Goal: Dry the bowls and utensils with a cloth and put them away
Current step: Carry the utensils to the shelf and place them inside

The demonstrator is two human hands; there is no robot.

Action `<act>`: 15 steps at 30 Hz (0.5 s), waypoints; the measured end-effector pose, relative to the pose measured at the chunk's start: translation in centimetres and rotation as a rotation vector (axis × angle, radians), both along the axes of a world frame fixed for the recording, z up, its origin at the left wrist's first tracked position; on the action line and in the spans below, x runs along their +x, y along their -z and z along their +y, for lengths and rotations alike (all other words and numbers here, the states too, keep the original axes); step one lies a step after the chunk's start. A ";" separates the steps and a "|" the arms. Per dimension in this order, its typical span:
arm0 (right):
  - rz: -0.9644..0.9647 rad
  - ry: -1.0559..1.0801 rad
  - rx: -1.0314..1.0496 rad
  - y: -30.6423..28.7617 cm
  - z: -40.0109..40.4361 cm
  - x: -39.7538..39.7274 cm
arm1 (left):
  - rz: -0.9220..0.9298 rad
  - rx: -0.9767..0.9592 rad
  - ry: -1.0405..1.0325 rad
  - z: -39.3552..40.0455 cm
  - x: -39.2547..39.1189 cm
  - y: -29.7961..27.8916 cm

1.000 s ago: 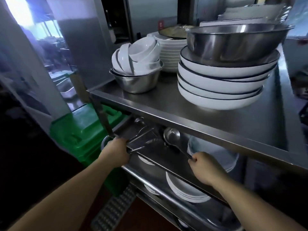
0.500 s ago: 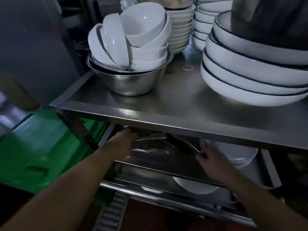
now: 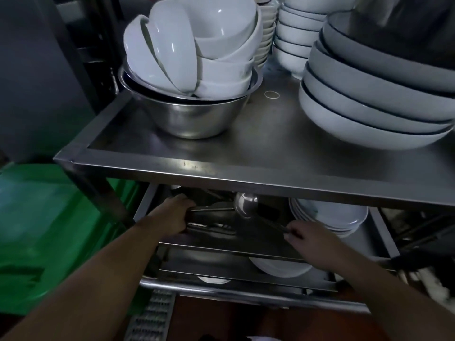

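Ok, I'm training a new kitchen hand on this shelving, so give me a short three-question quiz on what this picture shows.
1. True or false: the steel mixing bowl on the top shelf holds white bowls.
2. What does the right hand pinch?
A. a cloth
B. the ladle handle
C. a plate
3. Fill in: the left hand grips metal utensils on the ______ shelf.

Key
1. True: several white bowls lie tilted inside it.
2. B: its fingers pinch the end of the thin handle, with the ladle's cup further back.
3. Middle: the one below the top shelf, beside the stacked white plates.
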State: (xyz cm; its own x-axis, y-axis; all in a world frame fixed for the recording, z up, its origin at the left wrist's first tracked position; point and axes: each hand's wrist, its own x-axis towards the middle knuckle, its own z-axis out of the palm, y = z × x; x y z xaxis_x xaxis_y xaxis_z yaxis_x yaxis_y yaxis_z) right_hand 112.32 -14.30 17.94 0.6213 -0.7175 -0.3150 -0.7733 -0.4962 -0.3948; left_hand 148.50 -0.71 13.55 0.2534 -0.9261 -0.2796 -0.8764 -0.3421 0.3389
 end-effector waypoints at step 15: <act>0.076 -0.145 -0.001 1.7 -1.2 3.1 | -0.025 -0.060 -0.124 3.0 -0.2 -0.3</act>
